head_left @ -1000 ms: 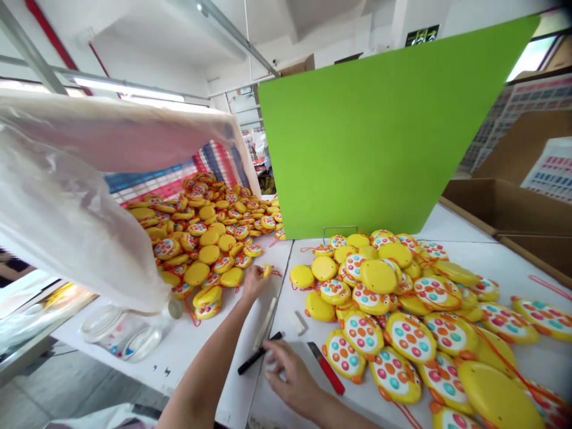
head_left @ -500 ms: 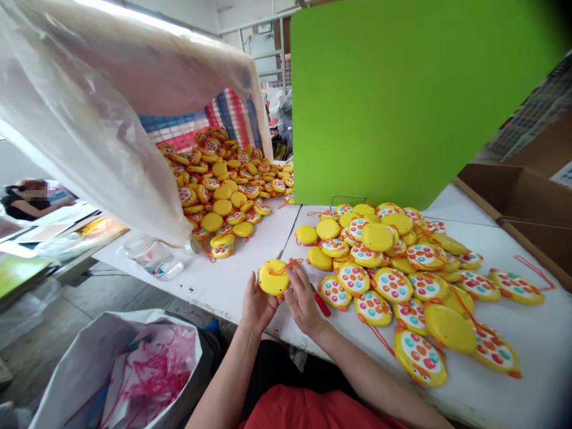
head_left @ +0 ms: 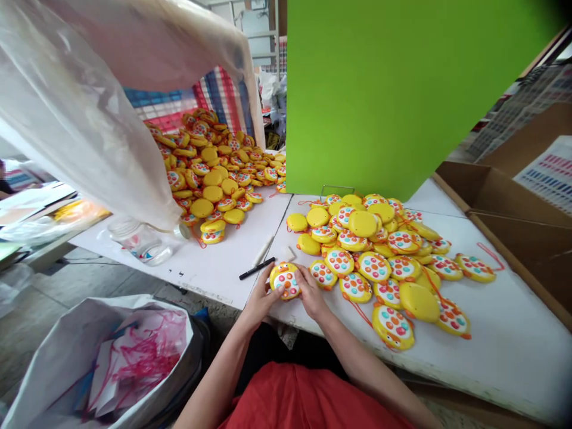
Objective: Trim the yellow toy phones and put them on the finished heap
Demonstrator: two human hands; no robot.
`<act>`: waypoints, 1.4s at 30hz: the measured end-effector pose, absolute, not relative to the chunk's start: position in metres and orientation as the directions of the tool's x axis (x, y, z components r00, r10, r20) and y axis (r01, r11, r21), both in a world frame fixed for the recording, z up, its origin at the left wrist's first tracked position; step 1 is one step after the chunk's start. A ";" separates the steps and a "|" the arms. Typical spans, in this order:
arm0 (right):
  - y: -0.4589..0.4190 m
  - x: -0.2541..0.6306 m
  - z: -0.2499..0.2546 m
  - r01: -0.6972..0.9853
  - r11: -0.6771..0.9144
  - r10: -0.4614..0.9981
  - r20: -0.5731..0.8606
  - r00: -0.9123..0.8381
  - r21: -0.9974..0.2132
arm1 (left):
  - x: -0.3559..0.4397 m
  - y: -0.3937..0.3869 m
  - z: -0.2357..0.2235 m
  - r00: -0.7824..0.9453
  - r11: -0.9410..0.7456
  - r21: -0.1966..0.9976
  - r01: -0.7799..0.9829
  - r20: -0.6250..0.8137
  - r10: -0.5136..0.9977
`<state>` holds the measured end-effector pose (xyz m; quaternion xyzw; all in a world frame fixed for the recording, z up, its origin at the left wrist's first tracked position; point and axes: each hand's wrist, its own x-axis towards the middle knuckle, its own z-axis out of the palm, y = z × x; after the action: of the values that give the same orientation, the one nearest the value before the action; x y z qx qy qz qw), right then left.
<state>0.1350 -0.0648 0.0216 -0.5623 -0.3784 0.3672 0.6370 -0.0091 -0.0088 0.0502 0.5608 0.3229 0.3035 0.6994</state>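
A yellow duck-shaped toy [head_left: 286, 282] with a white face of coloured dots is held between my two hands, dotted side up and the duck's head pointing away from me. My left hand [head_left: 261, 302] grips its left edge, thumb on the dots. From the right side, my right hand [head_left: 312, 293] closes on the other edge. Just beyond them lie a black pen [head_left: 257, 269] and a slim white stick-like tool [head_left: 263, 251]. A heap of similar toys [head_left: 374, 266], some dotted side up and some plain back up, spreads to the right of my hands.
More toys [head_left: 212, 193] spill from a large woven bag [head_left: 129, 119] at the left. A clear jar [head_left: 140, 241] lies in front of it. A green board [head_left: 357, 101] stands behind the heap, cardboard boxes [head_left: 521, 250] at right. Below left is an open white sack [head_left: 40, 363].
The toy has been turned over from its plain yellow back to its dotted face. My right hand has left the orange cord and now holds the toy's edge. The black pen has come into sight.
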 end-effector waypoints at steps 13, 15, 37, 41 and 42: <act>-0.071 0.130 0.007 -0.124 0.123 0.921 0.067 0.384 -0.985 | 0.000 -0.006 0.020 0.582 0.115 0.988 -0.103 -0.034 0.812; -0.073 0.130 0.010 -0.152 0.103 0.943 0.048 0.330 -0.983 | 0.000 -0.005 0.022 0.551 0.157 0.982 -0.109 -0.072 0.832; -0.074 0.127 0.015 0.001 0.062 0.931 0.058 0.360 -0.998 | -0.004 -0.002 0.022 0.634 0.110 0.989 -0.101 -0.021 0.773; -0.073 0.141 0.033 0.077 0.064 0.879 0.093 0.468 -0.995 | -0.002 -0.003 0.022 0.627 0.153 0.967 -0.202 0.008 0.779; -0.072 0.151 0.041 0.149 0.073 0.841 0.141 0.522 -0.986 | -0.001 -0.002 0.022 0.631 0.174 0.962 -0.210 -0.003 0.775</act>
<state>0.1506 -0.0723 0.0413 -0.6199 -0.3994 0.2819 0.6138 -0.0013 -0.0024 0.0215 0.5441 0.2598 0.3417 0.7209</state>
